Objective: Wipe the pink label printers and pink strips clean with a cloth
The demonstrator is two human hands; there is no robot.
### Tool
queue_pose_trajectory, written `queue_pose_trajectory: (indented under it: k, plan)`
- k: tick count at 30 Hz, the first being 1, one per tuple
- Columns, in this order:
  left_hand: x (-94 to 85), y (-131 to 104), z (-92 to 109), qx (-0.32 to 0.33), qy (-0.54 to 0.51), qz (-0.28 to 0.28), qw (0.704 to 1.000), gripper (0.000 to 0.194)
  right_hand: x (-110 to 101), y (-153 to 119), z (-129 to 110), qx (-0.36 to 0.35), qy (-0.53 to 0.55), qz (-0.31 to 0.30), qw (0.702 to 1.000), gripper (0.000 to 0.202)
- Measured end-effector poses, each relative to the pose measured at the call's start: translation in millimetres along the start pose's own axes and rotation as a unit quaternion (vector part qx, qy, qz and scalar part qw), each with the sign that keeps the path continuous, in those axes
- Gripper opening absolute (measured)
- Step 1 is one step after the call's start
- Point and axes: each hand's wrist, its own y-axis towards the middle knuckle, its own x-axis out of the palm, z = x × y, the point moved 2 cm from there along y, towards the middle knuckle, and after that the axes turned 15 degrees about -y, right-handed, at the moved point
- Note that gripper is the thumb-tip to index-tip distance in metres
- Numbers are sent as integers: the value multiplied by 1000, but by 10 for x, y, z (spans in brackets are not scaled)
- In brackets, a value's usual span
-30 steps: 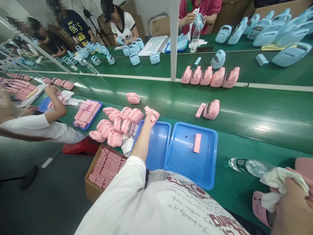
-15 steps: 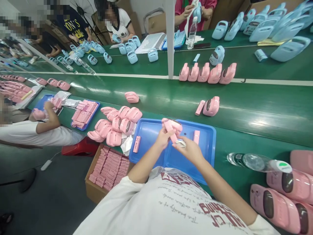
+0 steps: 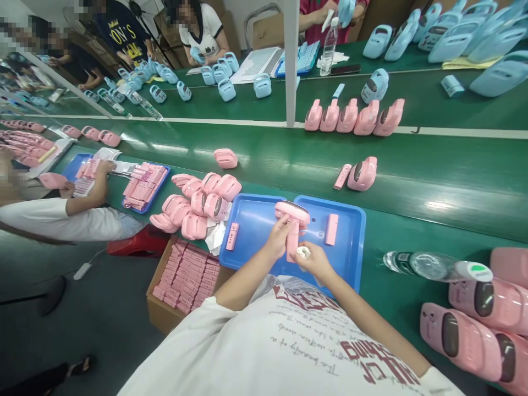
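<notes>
Over the blue tray (image 3: 350, 247), my left hand (image 3: 279, 236) is closed on a pink piece (image 3: 292, 240) that hangs down as a flat bar. A rounded pink housing (image 3: 292, 211) sits at the top of that bar, by my left fingertips; whether the two are joined I cannot tell. My right hand (image 3: 314, 259) is closed round a crumpled white cloth (image 3: 303, 252), close to the bar's lower end. One pink bar (image 3: 232, 236) lies in the tray's left part and another pink bar (image 3: 331, 229) in its right part.
Pink housings (image 3: 193, 226) are heaped left of the tray, above a cardboard box (image 3: 165, 316) of pink bars. A bottle (image 3: 433, 266) lies at the right beside large pink housings (image 3: 466, 341). A co-worker's arm (image 3: 88, 201) is at the left. A green belt (image 3: 272, 159) runs beyond the tray.
The pink bar has turned from slanted to nearly upright, and the housing above it shows more fully. My right hand with the cloth has moved slightly down. The co-worker's hand at the left has moved right.
</notes>
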Motion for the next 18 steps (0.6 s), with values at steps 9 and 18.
queue_pose_trajectory:
  k: [9,18]
  plan:
    - [-63,22,101,12,14,38,999,39,-59,-88,15,-31,47,-18,998,30]
    - [-278,986,650,113,22,192,974,19,-256,-334,334,44,70,76,994,37]
